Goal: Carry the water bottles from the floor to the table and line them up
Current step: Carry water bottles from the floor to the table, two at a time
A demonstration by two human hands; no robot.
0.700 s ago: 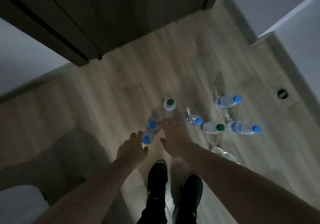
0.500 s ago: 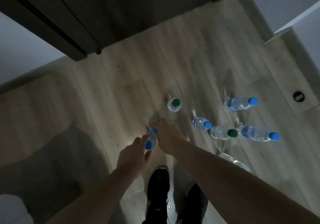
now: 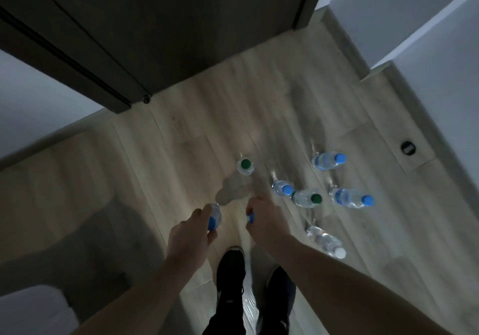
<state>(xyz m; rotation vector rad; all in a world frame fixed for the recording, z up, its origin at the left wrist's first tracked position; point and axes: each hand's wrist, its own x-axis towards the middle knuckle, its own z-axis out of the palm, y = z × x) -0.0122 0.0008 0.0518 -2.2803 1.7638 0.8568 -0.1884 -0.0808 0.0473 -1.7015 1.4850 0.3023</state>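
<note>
Where dim: wood floor [image 3: 181,153], dark door [image 3: 168,24].

Your left hand [image 3: 190,231] grips one blue-capped bottle [image 3: 214,217] and your right hand [image 3: 264,220] another [image 3: 250,217], while six clear bottles stand on the wood floor [image 3: 181,153]: three blue-capped, two green-capped, one white-capped [image 3: 325,241].

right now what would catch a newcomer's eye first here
Two bare arms reach down over black shoes, the left hand gripping a blue-capped bottle and the right hand closed on another blue cap. To the right, six more bottles are scattered on the wood floor, below a dark door.
</note>
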